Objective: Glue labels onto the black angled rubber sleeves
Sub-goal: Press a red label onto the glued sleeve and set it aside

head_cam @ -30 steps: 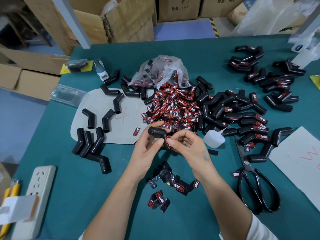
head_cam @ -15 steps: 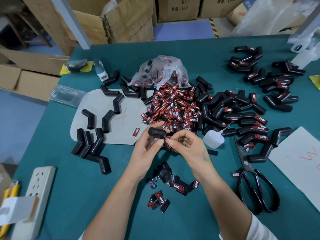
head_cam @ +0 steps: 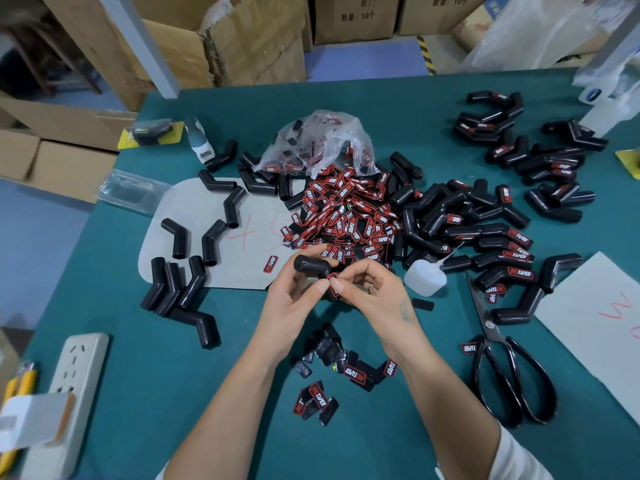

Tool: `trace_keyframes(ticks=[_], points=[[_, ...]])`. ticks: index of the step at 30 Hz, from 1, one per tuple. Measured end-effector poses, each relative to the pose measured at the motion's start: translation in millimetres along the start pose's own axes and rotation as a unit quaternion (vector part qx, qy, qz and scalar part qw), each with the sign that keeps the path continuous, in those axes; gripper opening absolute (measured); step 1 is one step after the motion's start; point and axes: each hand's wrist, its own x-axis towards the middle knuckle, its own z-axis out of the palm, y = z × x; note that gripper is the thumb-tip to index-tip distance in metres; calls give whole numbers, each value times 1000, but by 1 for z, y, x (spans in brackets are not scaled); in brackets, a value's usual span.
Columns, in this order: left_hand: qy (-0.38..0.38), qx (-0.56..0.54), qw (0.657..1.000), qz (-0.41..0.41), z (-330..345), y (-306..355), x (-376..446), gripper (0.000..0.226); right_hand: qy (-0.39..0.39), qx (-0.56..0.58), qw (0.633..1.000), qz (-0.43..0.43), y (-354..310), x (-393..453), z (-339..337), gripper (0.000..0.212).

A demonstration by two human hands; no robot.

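Observation:
My left hand grips a black angled rubber sleeve above the green table. My right hand pinches a red-and-black label against the sleeve's lower arm. A heap of loose labels lies just behind my hands, spilling from a clear plastic bag. Unlabelled sleeves lie at the left on and around a grey sheet. Labelled sleeves are piled at the right. A small white glue bottle lies right of my right hand.
Black scissors lie at the right front beside a white paper. A few labels and backings are scattered between my forearms. A power strip sits at the front left. Cardboard boxes stand beyond the table.

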Motion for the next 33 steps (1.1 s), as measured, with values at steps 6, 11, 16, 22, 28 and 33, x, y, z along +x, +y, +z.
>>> trace_keyframes(ticks=[6, 11, 16, 22, 28, 33], points=[[4, -2, 1000, 0, 1, 0, 0, 43, 6, 1, 1000, 0, 1, 0, 0, 14], [7, 0, 1000, -3, 0, -1, 0, 42, 7, -8, 1000, -3, 2, 0, -1, 14], [10, 10, 1000, -2, 0, -3, 1, 42, 10, -12, 1000, -3, 1, 1, 0, 15], [11, 15, 1000, -1, -1, -5, 1, 41, 12, -23, 1000, -7, 0, 0, 1, 17], [24, -5, 1000, -14, -3, -8, 1, 42, 14, -28, 999, -3, 0, 0, 1, 15], [68, -83, 994, -6, -2, -10, 3, 40, 44, 13, 999, 10, 2, 1, 2, 10]])
